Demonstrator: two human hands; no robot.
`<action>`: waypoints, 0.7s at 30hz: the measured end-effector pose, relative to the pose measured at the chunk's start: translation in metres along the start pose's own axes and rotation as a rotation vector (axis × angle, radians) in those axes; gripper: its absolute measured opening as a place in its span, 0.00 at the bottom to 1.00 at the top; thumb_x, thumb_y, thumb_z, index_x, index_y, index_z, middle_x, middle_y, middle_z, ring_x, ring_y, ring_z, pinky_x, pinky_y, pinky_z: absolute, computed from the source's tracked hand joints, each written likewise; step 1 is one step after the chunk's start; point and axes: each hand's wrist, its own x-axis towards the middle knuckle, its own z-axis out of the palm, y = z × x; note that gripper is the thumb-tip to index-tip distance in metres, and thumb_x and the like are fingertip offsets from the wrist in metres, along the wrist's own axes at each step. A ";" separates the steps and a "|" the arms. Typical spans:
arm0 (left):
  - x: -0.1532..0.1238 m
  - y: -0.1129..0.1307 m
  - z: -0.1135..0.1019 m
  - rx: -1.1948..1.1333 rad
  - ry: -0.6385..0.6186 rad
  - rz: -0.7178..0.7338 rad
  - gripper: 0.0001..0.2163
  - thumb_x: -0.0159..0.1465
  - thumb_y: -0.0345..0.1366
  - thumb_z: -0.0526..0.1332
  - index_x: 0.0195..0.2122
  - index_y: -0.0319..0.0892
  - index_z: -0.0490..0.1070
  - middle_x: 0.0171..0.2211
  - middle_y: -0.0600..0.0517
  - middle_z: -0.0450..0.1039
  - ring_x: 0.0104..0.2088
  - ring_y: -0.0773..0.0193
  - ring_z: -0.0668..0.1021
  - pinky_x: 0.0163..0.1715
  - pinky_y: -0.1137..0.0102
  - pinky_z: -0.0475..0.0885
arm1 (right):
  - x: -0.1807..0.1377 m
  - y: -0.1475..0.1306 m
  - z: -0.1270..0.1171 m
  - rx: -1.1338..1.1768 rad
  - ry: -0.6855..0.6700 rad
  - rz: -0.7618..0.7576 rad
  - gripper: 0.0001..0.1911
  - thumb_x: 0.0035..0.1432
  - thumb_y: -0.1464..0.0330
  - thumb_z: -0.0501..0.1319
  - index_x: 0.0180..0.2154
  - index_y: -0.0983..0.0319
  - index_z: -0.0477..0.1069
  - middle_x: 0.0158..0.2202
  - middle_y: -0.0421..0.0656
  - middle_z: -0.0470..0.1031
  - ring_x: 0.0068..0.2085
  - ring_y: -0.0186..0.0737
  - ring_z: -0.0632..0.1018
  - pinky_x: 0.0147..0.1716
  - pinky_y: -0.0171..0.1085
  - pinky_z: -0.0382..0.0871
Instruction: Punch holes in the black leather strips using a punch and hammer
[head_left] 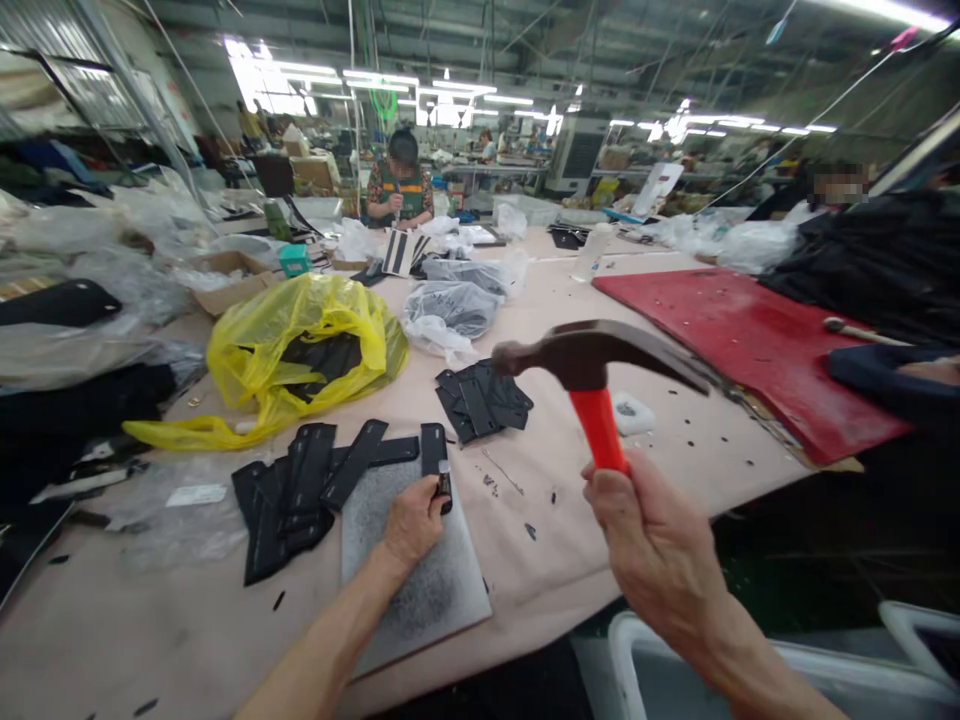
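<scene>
My right hand (656,535) is closed round the red handle of a claw hammer (581,355), raised above the table with its claw pointing right. My left hand (414,520) pinches a short metal punch (444,482) with a silvery top, upright at the lower end of a black strip (433,447). That strip lies on a worn grey-white board (457,590). Left of the punch, several stitched black strips (300,490) overlap in a loose pile, partly on the board. Beyond the board sits another heap of black pieces (484,400). My fingers hide part of the punch.
A yellow plastic bag (307,330) with dark pieces inside stands at the back left. Clear bags (450,310) lie farther off. On the right is a red board (742,340), with a person in dark clothes (885,260) beside it. Another person (401,190) sits across the table.
</scene>
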 end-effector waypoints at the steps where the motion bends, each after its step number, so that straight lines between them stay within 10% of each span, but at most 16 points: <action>1: 0.000 0.000 0.000 0.003 -0.004 0.004 0.05 0.61 0.27 0.59 0.35 0.45 0.69 0.31 0.49 0.77 0.35 0.57 0.80 0.35 0.66 0.72 | 0.002 -0.005 0.001 -0.117 -0.043 -0.087 0.18 0.67 0.54 0.48 0.32 0.59 0.65 0.20 0.37 0.63 0.21 0.33 0.63 0.21 0.34 0.53; 6: -0.001 0.000 -0.001 0.020 -0.030 -0.009 0.05 0.62 0.28 0.58 0.35 0.45 0.69 0.31 0.50 0.76 0.34 0.57 0.80 0.34 0.66 0.73 | 0.011 -0.012 -0.003 -0.472 -0.331 -0.219 0.15 0.66 0.59 0.51 0.28 0.58 0.62 0.18 0.36 0.63 0.17 0.32 0.57 0.20 0.37 0.43; 11: 0.000 0.000 -0.001 0.017 -0.016 0.007 0.04 0.62 0.28 0.58 0.34 0.45 0.68 0.30 0.49 0.76 0.34 0.56 0.80 0.35 0.65 0.72 | 0.010 -0.017 -0.003 -0.247 0.041 -0.170 0.18 0.70 0.57 0.43 0.32 0.57 0.62 0.20 0.38 0.63 0.20 0.35 0.63 0.22 0.36 0.53; 16: 0.003 0.002 0.002 0.021 -0.013 0.024 0.05 0.62 0.27 0.57 0.34 0.44 0.69 0.30 0.49 0.76 0.34 0.57 0.80 0.35 0.66 0.73 | 0.014 -0.020 -0.004 -0.432 -0.344 -0.179 0.19 0.65 0.54 0.51 0.26 0.57 0.61 0.17 0.37 0.62 0.17 0.33 0.57 0.20 0.37 0.45; 21: -0.008 -0.007 -0.006 0.007 0.001 0.008 0.06 0.62 0.28 0.57 0.35 0.45 0.71 0.31 0.50 0.76 0.34 0.56 0.80 0.35 0.64 0.74 | 0.015 -0.023 -0.002 -0.172 0.006 -0.134 0.21 0.71 0.59 0.38 0.34 0.57 0.65 0.24 0.41 0.66 0.23 0.37 0.66 0.22 0.37 0.59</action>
